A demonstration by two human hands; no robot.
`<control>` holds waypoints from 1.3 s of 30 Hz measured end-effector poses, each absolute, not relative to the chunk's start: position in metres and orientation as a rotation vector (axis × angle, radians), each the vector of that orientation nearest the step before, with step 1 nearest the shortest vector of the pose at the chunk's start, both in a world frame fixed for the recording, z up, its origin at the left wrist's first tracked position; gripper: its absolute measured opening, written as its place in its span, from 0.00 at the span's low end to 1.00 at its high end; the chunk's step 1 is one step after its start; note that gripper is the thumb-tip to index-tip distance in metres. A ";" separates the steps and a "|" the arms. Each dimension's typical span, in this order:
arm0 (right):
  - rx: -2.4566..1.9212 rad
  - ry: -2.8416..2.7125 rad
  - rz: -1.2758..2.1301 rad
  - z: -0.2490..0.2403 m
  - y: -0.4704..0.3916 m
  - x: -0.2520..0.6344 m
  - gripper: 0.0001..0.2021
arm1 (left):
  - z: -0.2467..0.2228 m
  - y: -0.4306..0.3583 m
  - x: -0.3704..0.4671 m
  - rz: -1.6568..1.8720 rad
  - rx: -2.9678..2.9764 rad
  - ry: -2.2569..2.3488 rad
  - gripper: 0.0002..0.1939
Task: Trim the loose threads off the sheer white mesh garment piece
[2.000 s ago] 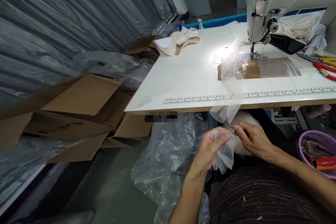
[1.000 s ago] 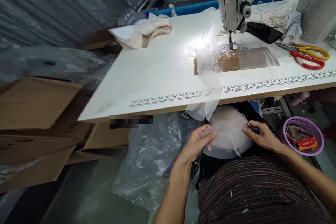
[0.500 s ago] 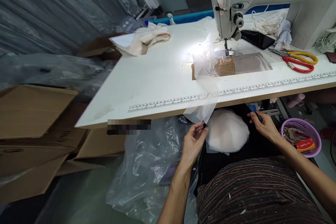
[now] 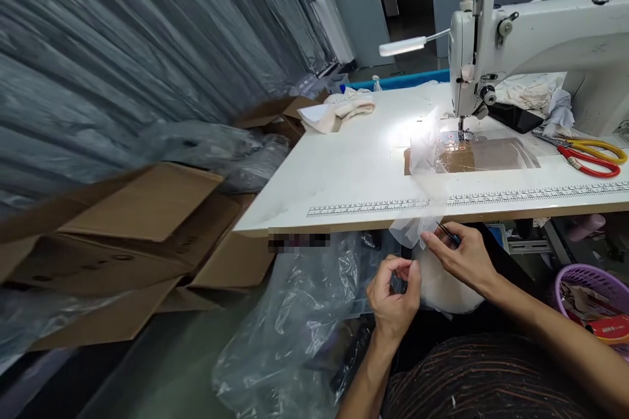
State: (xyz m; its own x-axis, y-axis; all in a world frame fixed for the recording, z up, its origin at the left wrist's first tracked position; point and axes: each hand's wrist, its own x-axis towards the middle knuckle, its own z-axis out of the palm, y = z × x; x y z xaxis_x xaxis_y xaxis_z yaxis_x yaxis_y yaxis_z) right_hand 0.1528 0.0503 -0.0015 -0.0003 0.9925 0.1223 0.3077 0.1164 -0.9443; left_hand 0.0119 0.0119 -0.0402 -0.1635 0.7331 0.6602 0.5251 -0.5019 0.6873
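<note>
Small thread snips (image 4: 446, 232), dark-pointed with a bit of blue, sit in the grip of my right hand (image 4: 464, 258). Its thumb and fingertip also meet the end of a sheer white fabric strip (image 4: 417, 230), which hangs over the table edge from the sewing machine (image 4: 462, 95). My left hand (image 4: 394, 294) is closed in a pinch just below and left; whatever is between its fingertips is too small to make out. Beneath my right hand a rounded pile of sheer white pieces (image 4: 449, 285) lies on my lap, partly covered by both hands.
On the white table (image 4: 344, 177) are a printed ruler, red-and-yellow scissors (image 4: 590, 154), a black phone (image 4: 515, 118) and folded cream cloth (image 4: 351, 108). Cardboard boxes (image 4: 142, 209) and clear plastic (image 4: 295, 314) stand left. A purple basket (image 4: 560, 288) is at right.
My right hand has come left with the snips to the strip's end. My left hand has let go of the strip and dropped slightly. The view has tilted up and turned left.
</note>
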 end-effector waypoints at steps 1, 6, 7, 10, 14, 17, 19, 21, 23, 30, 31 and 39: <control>-1.337 -1.476 0.932 -0.001 0.051 0.149 0.19 | -0.040 0.011 0.011 1.748 1.916 1.448 0.03; -1.153 -1.580 1.001 -0.003 0.036 0.148 0.17 | -0.025 0.006 -0.004 1.883 1.876 1.416 0.02; -1.123 -1.615 1.053 -0.004 0.028 0.150 0.16 | -0.020 0.005 -0.007 1.909 1.865 1.419 0.02; -1.030 -1.737 1.297 -0.002 0.002 0.158 0.16 | -0.008 0.005 -0.014 1.851 1.744 1.466 0.07; -0.872 -1.882 1.559 0.003 -0.024 0.165 0.11 | -0.009 0.008 -0.008 1.342 1.435 1.293 0.21; -0.728 -1.884 1.731 0.004 -0.031 0.168 0.08 | -0.020 0.005 0.008 1.011 1.121 0.999 0.31; -0.654 -1.863 1.819 0.001 -0.032 0.170 0.07 | -0.026 0.000 0.018 0.950 0.991 0.835 0.33; -0.613 -1.816 1.913 -0.002 -0.031 0.175 0.07 | -0.029 -0.007 0.023 0.944 0.926 0.737 0.31; -0.634 -1.739 1.980 -0.006 -0.029 0.183 0.08 | -0.030 -0.013 0.023 0.934 0.862 0.733 0.29; -1.107 -1.769 1.519 -0.016 -0.013 0.214 0.20 | -0.019 -0.020 0.002 0.935 0.735 1.048 0.24; -1.142 -1.790 1.470 -0.017 -0.011 0.214 0.23 | -0.017 -0.019 0.000 0.926 0.747 1.092 0.24; -1.173 -1.934 1.310 -0.020 0.009 0.182 0.32 | -0.010 -0.019 -0.012 0.926 1.037 1.347 0.21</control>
